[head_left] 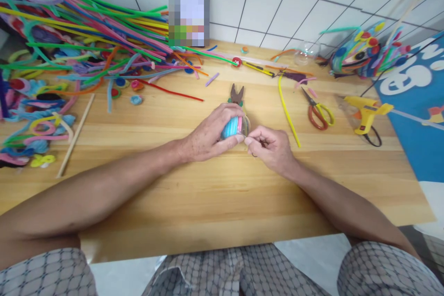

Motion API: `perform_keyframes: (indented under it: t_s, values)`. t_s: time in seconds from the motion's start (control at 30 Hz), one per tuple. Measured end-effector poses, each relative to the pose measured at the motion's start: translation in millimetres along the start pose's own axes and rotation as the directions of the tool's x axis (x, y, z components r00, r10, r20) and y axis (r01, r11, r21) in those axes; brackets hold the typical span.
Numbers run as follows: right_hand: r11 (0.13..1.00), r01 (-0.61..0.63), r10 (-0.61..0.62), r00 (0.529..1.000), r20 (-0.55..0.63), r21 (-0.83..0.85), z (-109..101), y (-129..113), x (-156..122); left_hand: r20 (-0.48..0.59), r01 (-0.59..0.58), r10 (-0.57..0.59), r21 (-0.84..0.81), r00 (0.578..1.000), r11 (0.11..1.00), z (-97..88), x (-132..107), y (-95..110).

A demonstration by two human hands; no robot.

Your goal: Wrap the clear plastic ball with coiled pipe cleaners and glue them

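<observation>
My left hand (pixel 212 135) is wrapped round a small rounded piece with blue and pink stripes (pixel 231 128), which looks clear-walled on its right side. Close to its lower right edge, my right hand (pixel 270 147) is closed in a pinch, with a thin dark strand or wire at the fingertips that is too small to name. Just beyond the left hand lies a pair of pliers (pixel 237 94), jaws pointing away and handles mostly hidden by the hand and the striped piece.
Pipe cleaners (pixel 114 23) heap up at the left, near a wooden stick (pixel 76 134). To the right lie a yellow pipe cleaner (pixel 288 113), scissors (pixel 317 113) and a yellow glue gun (pixel 366 110). A utility knife (pixel 258 69) lies behind. A blurred upright panel (pixel 189 4) stands at the back.
</observation>
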State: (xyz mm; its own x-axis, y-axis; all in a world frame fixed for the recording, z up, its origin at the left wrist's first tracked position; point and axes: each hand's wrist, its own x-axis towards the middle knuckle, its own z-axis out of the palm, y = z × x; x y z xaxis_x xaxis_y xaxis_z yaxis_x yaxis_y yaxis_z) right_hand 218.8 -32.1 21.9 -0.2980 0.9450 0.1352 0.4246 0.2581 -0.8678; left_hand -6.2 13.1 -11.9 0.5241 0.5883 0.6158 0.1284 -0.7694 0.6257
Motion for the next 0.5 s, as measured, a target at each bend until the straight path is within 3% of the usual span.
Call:
perform_keyframes:
  t_s: [0.5]
  values:
    - [1.000,0.011,-0.011,1.000,0.004,-0.007,0.4,0.5,-0.2,0.022,0.002,-0.003,0.028,1.000,1.000,-0.9,-0.1,0.9]
